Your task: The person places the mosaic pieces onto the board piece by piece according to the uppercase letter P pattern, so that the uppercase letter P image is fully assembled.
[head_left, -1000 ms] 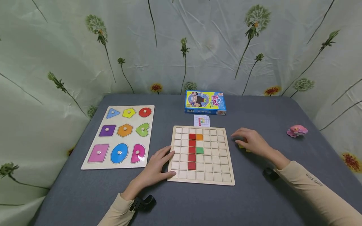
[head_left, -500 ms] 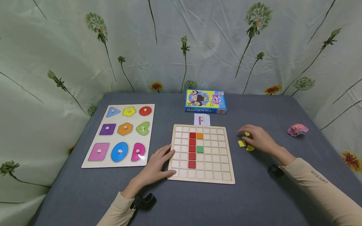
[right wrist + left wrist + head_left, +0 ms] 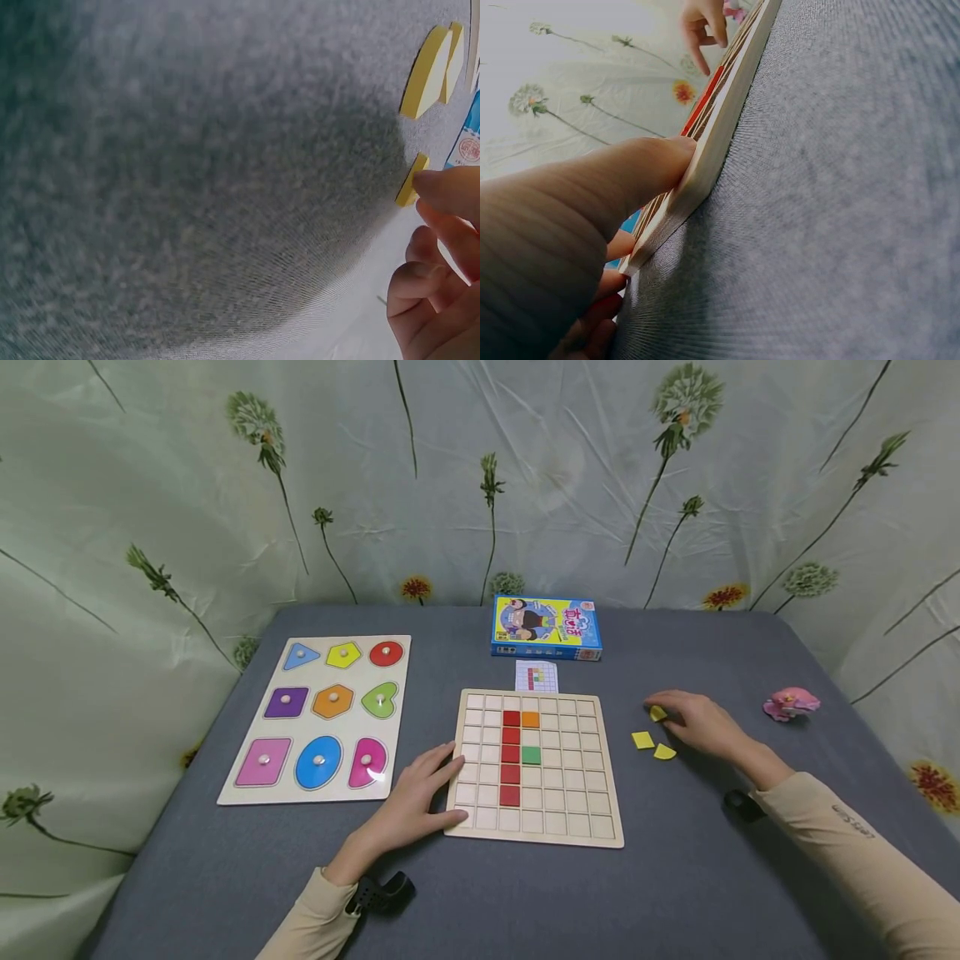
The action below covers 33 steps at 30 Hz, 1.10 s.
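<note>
My left hand (image 3: 416, 797) rests along the left edge of a wooden grid board (image 3: 572, 806), thumb near the close corner. In the left wrist view the thumb (image 3: 656, 161) lies over the board's rim. Several red squares (image 3: 510, 774) form a column on the grid, with an orange square (image 3: 530, 719) and a green square (image 3: 531, 755) beside it. Right of the board, my right hand (image 3: 701, 724) pinches a small yellow piece (image 3: 657, 713) at the tabletop between thumb and finger. Near it lie a yellow square (image 3: 642, 740) and a yellow quarter-circle (image 3: 664, 752).
A knobbed shape puzzle (image 3: 352, 685) lies at the left. Behind the grid board are a small pattern card (image 3: 536, 677) and a blue-yellow box (image 3: 546, 628). A pink figurine (image 3: 791, 703) stands at the far right of the grey table.
My right hand has moved right, away from the board, and the yellow pieces it covered now show, spread apart. The left hand stays on the board's edge.
</note>
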{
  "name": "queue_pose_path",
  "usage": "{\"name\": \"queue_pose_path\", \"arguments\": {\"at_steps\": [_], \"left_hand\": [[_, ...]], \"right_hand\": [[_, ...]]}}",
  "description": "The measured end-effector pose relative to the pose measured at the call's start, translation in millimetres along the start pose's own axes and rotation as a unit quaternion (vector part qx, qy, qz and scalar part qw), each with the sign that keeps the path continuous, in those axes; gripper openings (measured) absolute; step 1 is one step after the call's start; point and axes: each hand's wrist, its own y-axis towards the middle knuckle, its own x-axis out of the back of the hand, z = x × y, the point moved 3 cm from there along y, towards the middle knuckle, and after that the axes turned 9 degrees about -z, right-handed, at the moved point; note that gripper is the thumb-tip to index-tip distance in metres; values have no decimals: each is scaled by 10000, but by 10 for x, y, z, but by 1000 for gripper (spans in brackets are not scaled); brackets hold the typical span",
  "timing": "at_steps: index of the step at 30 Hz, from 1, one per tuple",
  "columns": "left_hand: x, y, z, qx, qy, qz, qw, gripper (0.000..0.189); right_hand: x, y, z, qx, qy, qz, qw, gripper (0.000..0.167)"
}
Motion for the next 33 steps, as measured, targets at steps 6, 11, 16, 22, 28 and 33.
{"name": "queue_pose_path", "arguments": {"at_steps": [6, 11, 16, 22, 28, 33], "left_hand": [[-3, -1, 5, -53, 24, -42, 10000, 73], [3, -2, 4, -39, -15, -36, 10000, 73], [-1, 5, 7, -48, -1, -31, 10000, 73], [1, 5, 3, -62, 4, -36, 10000, 73], [4, 7, -2, -75, -17, -45, 10000, 73], [2, 8, 1, -66, -4, -40, 10000, 73]], "right_hand": [[-5, -8, -27, -12, -55, 107, 9999, 39], [-28, -8, -53, -151, -215, 34, 9996, 32], [-42, -4, -63, -263, -373, -23, 9990, 24], [-34, 1, -14, -351, -407, -79, 9985, 22], [-41, 21, 76, -360, -385, -342, 9980, 23], [-55, 45, 145, -407, -383, -451, 9974, 24]]}}
